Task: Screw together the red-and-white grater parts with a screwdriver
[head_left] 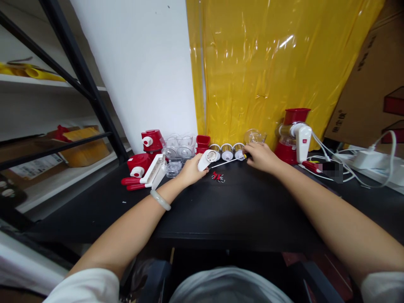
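My left hand [190, 171] is wrapped around a white plastic crank arm [206, 160], its round hollow end tilted up towards me. A screwdriver [227, 162] with a yellow end on its handle is gripped in my right hand [261, 157]. Its thin shaft slants left and down, and the tip lies close to my left fingers; whether it touches the crank arm I cannot tell. Just below on the black table sits a small pile of red pieces and screws [217, 176]. Behind it stand several metal grater drums [227, 152] with white ends.
At left are red grater bodies [139, 163], white crank arms with red handles [157, 170] and clear plastic parts [179, 148]. Red hoppers [203, 143] stand mid-back. An assembled red-and-white grater [303, 141], cables and a power strip [383, 169] occupy the right. A yellow sheet [261, 75] hangs behind.
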### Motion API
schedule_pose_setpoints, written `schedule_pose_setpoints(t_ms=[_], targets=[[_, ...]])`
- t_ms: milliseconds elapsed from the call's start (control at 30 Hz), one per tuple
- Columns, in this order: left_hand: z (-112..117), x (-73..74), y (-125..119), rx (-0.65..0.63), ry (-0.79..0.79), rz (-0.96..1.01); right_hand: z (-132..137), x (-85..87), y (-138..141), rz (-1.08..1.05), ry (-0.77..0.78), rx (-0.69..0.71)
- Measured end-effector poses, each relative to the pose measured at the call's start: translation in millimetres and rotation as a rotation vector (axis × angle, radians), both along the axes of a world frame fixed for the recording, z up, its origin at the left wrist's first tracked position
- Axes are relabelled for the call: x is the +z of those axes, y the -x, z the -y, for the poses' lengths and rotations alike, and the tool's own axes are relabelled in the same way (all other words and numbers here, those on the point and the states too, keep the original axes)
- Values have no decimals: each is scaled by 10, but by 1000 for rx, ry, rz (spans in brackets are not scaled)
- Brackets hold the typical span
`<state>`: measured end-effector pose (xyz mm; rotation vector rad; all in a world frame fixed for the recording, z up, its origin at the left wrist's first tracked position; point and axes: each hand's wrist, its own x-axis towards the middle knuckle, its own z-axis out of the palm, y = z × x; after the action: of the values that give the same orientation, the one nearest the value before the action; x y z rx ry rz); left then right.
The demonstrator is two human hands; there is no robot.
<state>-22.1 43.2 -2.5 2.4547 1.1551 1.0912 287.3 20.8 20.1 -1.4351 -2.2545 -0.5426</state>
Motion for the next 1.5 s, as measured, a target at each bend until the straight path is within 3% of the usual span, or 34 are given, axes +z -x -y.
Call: schedule_pose_setpoints(t_ms=[733, 1167, 1500], targets=[[-22, -10, 5, -13, -36, -12, -17, -17, -5, -7, -73, 23], [36, 58, 15, 7, -14, -51, -23, 25, -9, 167, -274, 93], [32, 50, 17, 22, -24, -82, -5, 23, 11, 147, -328, 121]])
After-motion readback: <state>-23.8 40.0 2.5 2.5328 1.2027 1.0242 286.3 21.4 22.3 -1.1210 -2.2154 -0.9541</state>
